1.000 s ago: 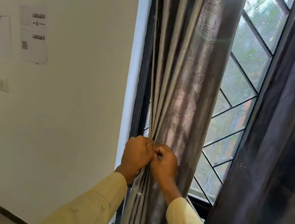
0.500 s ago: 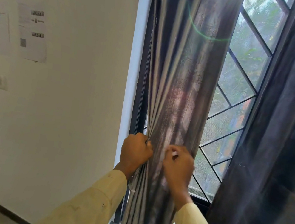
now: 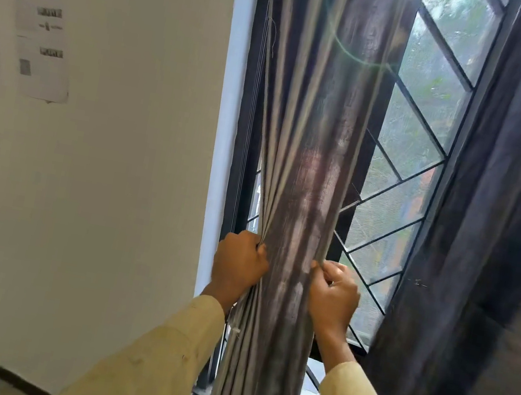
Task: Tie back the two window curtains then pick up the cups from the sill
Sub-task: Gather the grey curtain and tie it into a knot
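Two grips on gathered curtain [image 3: 309, 171], centre of frame: left hand [image 3: 238, 263], fingers clenched round its left edge, right hand [image 3: 334, 295], fingers pinching its right edge; second curtain [image 3: 505, 240] hangs far right.

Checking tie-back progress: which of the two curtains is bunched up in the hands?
The left curtain, beside the white wall: left hand and right hand grip its edges, bunching it. The darker curtain at the right hangs loose, untouched.

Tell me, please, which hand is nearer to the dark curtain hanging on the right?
Right. The right hand pinches the right edge of the gathered curtain, toward the dark curtain; the left hand grips its left edge, by the wall.
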